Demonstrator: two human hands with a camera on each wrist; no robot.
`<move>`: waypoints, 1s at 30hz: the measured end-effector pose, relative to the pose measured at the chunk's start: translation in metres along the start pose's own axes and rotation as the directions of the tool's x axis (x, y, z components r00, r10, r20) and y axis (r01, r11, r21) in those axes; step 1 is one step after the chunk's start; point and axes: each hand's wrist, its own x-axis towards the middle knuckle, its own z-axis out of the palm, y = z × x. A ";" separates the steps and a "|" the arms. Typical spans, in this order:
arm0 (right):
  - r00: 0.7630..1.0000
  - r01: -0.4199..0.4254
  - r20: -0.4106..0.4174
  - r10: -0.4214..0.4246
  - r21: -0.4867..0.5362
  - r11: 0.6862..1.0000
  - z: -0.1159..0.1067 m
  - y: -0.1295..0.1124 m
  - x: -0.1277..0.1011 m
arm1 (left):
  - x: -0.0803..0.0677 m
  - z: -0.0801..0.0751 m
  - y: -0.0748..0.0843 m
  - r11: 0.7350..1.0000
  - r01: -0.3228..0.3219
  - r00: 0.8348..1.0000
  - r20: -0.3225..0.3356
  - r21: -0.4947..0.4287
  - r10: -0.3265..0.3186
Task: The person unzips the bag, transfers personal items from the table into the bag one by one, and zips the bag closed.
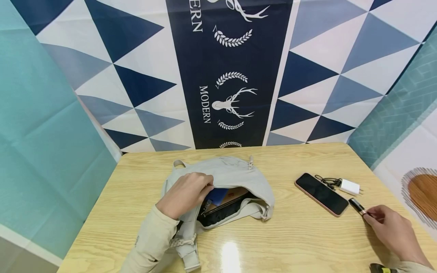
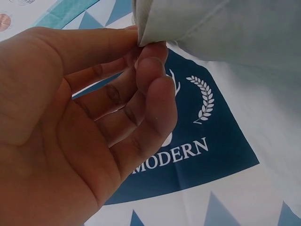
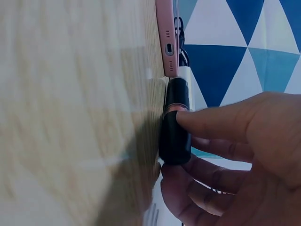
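A light grey fabric bag [image 1: 235,172] lies on the table with its mouth open toward me. My left hand [image 1: 186,193] pinches the upper edge of that mouth between thumb and fingers; the left wrist view shows the cloth fold [image 2: 146,28] in its grip. Inside the bag are a blue item [image 1: 217,196] and a brown one, partly hidden. At the right, my right hand [image 1: 392,227] pinches a black lipstick tube [image 3: 175,139] with a rose-gold band. The tube lies low along the tabletop, close to the phone's lower end.
A phone in a pink case [image 1: 322,194] lies face up on the wooden table [image 1: 273,242]. Beyond it are a white charger plug [image 1: 349,187] and a coiled black cable [image 1: 329,182]. Bag straps [image 1: 188,252] trail toward the front edge. Patterned cloth hangs behind the table.
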 end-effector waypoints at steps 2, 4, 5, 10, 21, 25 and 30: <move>0.998 -0.055 0.043 0.055 -0.007 0.998 -0.002 0.003 -0.002 | 0.001 0.001 0.000 1.000 -0.002 1.000 0.000 0.000 0.002; 0.987 -0.119 0.102 0.121 -0.022 0.993 -0.003 0.005 -0.003 | 0.001 0.001 0.001 1.000 -0.005 1.000 -0.001 0.000 0.005; 0.981 -0.145 0.128 0.148 -0.029 0.989 -0.004 0.007 -0.004 | 0.002 0.002 0.001 1.000 -0.006 1.000 0.000 -0.001 0.006; 0.972 -0.164 0.160 0.171 -0.055 0.985 -0.006 0.008 -0.008 | 0.002 0.002 0.001 1.000 -0.004 1.000 0.003 -0.003 0.004; 0.984 -0.103 0.140 0.108 -0.043 0.994 -0.008 -0.019 -0.011 | 0.001 -0.001 -0.001 1.000 0.015 1.000 0.010 -0.001 -0.015; 0.997 -0.056 0.057 0.057 -0.032 0.998 -0.007 -0.019 -0.015 | 0.001 0.000 0.000 1.000 0.012 1.000 0.012 0.000 -0.012; 0.999 0.013 -0.029 -0.013 -0.001 1.000 -0.004 -0.023 -0.021 | 0.001 0.001 0.001 1.000 0.011 1.000 0.015 0.003 -0.011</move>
